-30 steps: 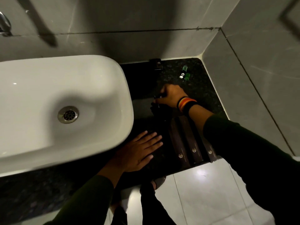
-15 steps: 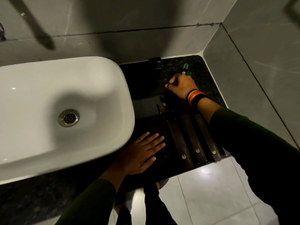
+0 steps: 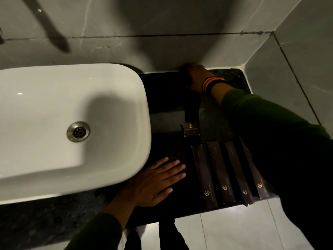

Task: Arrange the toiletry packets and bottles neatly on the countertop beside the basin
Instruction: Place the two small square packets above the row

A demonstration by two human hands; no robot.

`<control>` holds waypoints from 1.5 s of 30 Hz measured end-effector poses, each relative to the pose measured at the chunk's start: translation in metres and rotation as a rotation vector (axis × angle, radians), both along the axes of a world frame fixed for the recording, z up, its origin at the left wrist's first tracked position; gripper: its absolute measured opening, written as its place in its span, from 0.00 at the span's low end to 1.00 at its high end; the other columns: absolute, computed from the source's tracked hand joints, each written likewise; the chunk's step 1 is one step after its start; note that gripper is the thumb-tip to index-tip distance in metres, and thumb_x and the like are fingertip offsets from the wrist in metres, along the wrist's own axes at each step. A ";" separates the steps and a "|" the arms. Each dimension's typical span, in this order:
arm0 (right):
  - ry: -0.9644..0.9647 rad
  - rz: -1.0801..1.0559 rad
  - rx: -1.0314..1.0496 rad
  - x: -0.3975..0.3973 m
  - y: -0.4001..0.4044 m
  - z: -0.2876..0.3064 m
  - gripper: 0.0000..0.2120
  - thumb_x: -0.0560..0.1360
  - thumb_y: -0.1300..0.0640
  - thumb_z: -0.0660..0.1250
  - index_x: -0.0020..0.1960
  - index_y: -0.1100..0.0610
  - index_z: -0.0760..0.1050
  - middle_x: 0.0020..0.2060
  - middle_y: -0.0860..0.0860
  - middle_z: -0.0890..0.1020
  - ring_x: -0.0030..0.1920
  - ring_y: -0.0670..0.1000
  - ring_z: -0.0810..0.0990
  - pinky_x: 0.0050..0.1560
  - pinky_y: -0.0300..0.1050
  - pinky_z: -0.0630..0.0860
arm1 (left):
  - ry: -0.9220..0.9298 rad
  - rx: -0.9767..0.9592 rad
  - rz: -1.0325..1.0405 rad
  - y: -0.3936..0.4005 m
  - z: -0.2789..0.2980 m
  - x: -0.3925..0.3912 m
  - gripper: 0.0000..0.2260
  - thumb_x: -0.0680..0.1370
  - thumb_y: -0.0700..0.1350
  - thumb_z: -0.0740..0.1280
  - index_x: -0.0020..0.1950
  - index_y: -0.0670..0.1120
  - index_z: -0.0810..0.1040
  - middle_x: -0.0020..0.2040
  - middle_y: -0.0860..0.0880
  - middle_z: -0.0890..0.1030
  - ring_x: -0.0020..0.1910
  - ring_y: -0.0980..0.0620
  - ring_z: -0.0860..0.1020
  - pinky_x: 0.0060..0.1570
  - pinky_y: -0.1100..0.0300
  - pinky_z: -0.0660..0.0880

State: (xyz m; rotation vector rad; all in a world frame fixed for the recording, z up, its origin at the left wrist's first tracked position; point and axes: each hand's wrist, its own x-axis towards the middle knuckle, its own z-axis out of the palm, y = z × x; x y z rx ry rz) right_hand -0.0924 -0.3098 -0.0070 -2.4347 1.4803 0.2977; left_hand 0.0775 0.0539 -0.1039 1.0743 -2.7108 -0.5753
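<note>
Several long dark packets (image 3: 220, 170) with gold logos lie side by side at the front right of the black countertop (image 3: 165, 105). A small dark box (image 3: 191, 130) stands just behind them. My right hand (image 3: 198, 78), with a striped wristband, is at the back wall, its fingers curled around another small dark box (image 3: 186, 77); that spot is dim and blurred. My left hand (image 3: 158, 181) lies flat on the counter, palm down and fingers apart, between the basin and the packets. My right arm hides the small green bottles.
The white basin (image 3: 72, 123) with a metal drain (image 3: 78, 131) fills the left side. Grey tiled walls (image 3: 297, 78) close off the counter at the back and right. Beyond the counter's front edge is a pale tiled floor (image 3: 234, 231).
My right hand has moved from the middle of the counter, past the green bottles, to the small box at the back wall. My left hand has stayed flat in place.
</note>
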 end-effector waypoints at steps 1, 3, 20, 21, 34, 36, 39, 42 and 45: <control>0.013 -0.015 0.004 0.003 0.006 0.009 0.38 0.69 0.50 0.70 0.75 0.59 0.63 0.71 0.65 0.69 0.68 0.70 0.71 0.70 0.59 0.69 | 0.001 0.001 0.003 0.000 0.000 0.000 0.29 0.90 0.51 0.59 0.90 0.50 0.57 0.90 0.50 0.52 0.89 0.50 0.47 0.86 0.44 0.48; 0.086 -0.067 0.003 -0.004 0.021 0.024 0.35 0.72 0.51 0.72 0.74 0.63 0.65 0.69 0.67 0.69 0.67 0.70 0.71 0.69 0.58 0.69 | 0.024 -0.022 -0.024 0.002 0.004 -0.004 0.28 0.89 0.51 0.59 0.90 0.50 0.57 0.90 0.50 0.53 0.89 0.50 0.48 0.86 0.44 0.49; -0.159 -0.288 0.017 -0.050 0.118 0.007 0.25 0.66 0.54 0.75 0.60 0.54 0.72 0.57 0.58 0.79 0.57 0.62 0.79 0.57 0.52 0.77 | 0.049 -0.052 -0.007 -0.002 -0.002 0.002 0.28 0.88 0.52 0.57 0.89 0.49 0.60 0.90 0.50 0.56 0.89 0.49 0.51 0.86 0.43 0.52; -0.166 -0.311 0.019 -0.055 0.122 0.009 0.27 0.65 0.54 0.76 0.61 0.55 0.72 0.58 0.58 0.79 0.57 0.62 0.79 0.57 0.52 0.77 | 0.049 -0.056 -0.011 -0.003 -0.004 0.002 0.28 0.88 0.52 0.57 0.89 0.49 0.60 0.90 0.50 0.57 0.89 0.48 0.52 0.86 0.43 0.52; -0.106 -0.216 0.104 -0.111 0.167 0.012 0.23 0.64 0.57 0.77 0.58 0.51 0.79 0.57 0.54 0.77 0.58 0.57 0.78 0.62 0.55 0.75 | 0.048 -0.049 -0.017 -0.003 -0.001 0.004 0.28 0.88 0.52 0.57 0.89 0.49 0.60 0.90 0.50 0.56 0.89 0.50 0.50 0.86 0.45 0.48; -0.114 -0.213 0.106 -0.109 0.164 0.011 0.22 0.64 0.56 0.77 0.57 0.51 0.79 0.57 0.53 0.77 0.58 0.57 0.78 0.62 0.54 0.75 | 0.046 -0.045 -0.015 -0.003 -0.001 0.004 0.28 0.88 0.53 0.57 0.89 0.49 0.60 0.89 0.50 0.57 0.89 0.50 0.50 0.86 0.45 0.48; -0.098 -0.202 0.137 -0.110 0.157 0.010 0.28 0.63 0.55 0.79 0.62 0.51 0.78 0.61 0.54 0.77 0.62 0.57 0.76 0.65 0.54 0.74 | 0.043 -0.031 -0.017 -0.004 -0.001 0.004 0.28 0.89 0.53 0.56 0.89 0.49 0.60 0.90 0.50 0.56 0.89 0.50 0.50 0.86 0.44 0.49; -0.095 -0.197 0.183 -0.116 0.146 0.014 0.33 0.63 0.53 0.80 0.66 0.52 0.75 0.65 0.55 0.76 0.64 0.57 0.75 0.67 0.54 0.72 | 0.052 -0.019 -0.017 -0.004 -0.001 0.004 0.27 0.89 0.52 0.56 0.89 0.49 0.60 0.90 0.50 0.56 0.89 0.50 0.50 0.86 0.43 0.50; -0.169 -0.227 0.144 -0.126 0.129 0.019 0.31 0.67 0.51 0.78 0.68 0.52 0.74 0.65 0.56 0.75 0.65 0.57 0.75 0.68 0.51 0.71 | 0.052 -0.021 -0.016 -0.003 0.000 0.004 0.28 0.89 0.51 0.58 0.89 0.49 0.59 0.90 0.51 0.55 0.89 0.49 0.50 0.86 0.44 0.50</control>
